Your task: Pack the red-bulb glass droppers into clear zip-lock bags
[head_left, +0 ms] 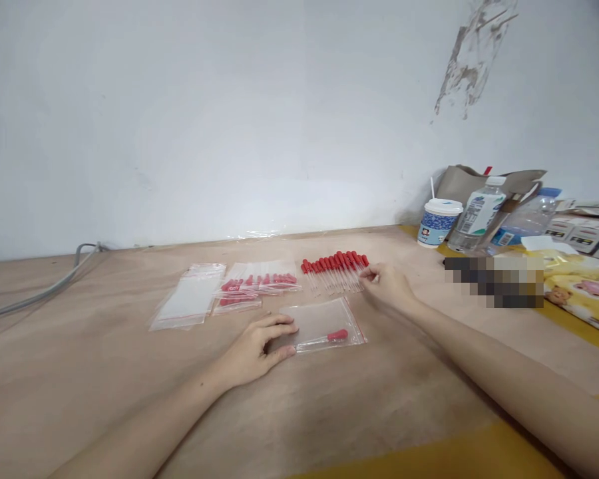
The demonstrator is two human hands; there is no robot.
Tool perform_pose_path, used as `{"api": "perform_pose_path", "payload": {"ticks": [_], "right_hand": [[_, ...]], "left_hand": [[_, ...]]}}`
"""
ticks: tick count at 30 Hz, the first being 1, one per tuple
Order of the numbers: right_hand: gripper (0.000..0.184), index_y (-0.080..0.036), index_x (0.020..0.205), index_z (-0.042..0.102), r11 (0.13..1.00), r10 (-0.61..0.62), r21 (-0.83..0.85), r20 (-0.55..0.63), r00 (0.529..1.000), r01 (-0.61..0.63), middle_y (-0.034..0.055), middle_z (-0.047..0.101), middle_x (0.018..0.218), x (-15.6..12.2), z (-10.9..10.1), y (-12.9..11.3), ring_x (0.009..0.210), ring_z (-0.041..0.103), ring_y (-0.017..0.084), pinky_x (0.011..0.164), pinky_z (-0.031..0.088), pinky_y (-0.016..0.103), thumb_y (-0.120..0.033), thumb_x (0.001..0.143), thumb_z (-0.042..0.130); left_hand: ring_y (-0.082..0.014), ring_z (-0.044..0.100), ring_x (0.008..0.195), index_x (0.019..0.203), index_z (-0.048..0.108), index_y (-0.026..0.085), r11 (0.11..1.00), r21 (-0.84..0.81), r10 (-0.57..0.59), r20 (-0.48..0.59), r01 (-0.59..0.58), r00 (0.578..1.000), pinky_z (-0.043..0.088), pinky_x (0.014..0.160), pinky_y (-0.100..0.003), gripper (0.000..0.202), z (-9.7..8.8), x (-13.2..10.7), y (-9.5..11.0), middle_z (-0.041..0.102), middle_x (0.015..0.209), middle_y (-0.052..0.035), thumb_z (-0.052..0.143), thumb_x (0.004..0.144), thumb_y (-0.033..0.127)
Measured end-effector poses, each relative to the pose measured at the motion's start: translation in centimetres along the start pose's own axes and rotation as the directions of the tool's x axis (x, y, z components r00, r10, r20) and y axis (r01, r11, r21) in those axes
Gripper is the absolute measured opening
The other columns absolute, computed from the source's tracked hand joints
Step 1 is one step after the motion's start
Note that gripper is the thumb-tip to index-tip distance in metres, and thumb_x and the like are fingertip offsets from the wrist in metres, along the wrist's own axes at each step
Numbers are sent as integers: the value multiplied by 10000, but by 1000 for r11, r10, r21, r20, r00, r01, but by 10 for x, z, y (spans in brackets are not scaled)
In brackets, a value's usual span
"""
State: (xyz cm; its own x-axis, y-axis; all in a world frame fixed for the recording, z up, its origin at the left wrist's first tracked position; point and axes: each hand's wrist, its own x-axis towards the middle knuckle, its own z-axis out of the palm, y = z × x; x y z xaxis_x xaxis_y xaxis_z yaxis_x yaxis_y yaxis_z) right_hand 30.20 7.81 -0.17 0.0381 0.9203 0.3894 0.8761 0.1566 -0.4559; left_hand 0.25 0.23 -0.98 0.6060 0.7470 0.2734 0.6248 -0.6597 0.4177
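My left hand (259,342) rests on the table with thumb and fingers apart, its fingertips on the left edge of a clear zip bag (314,319). Inside that bag lies one dropper (337,335) with a red rubber bulb and a clear tube. Beyond it is a row of several loose red-bulbed droppers (332,265), side by side with bulbs toward the wall. At the row's right end my right hand (387,285) pinches a dropper, whose tube is partly hidden by the fingers.
Left of the row are filled bags of droppers (259,283) and a stack of flat clear bags (192,296). A grey cable (64,283) lies at far left. At right stand a paper cup (436,226), a plastic bottle (479,213) and yellow packs (584,299).
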Motion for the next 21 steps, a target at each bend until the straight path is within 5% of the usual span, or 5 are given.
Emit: {"api": "perform_pose_path", "payload": {"ticks": [10,16,21], "right_hand": [[207,-180,657,653,951,237,-203,-9,971,-234,96,661,735,52,34,-30,796,592,263,771,308,403,-339,681,523],[168,-162,631,619,960,267,-97,16,964,-264,124,656,737,57,31,-35,825,594,279,748,338,384,-286,688,522],[237,-173,756,572,978,125,162,48,991,-131,67,648,787,38,12,-34,742,594,165,623,398,250,-364,787,435]], "left_hand": [[-226,475,1126,1130,578,270,999,-53,-9,5,9,1000,455,871,-371,313,1,0,-1,519,1221,-49,528,839,374],[-233,472,1128,1133,575,272,999,-54,0,3,0,1000,457,867,-378,310,1,-1,-2,519,1224,-49,523,843,368],[-227,472,1128,1135,572,277,999,-50,9,5,-9,1000,460,862,-363,305,1,0,-2,518,1221,-43,516,848,365]]}}
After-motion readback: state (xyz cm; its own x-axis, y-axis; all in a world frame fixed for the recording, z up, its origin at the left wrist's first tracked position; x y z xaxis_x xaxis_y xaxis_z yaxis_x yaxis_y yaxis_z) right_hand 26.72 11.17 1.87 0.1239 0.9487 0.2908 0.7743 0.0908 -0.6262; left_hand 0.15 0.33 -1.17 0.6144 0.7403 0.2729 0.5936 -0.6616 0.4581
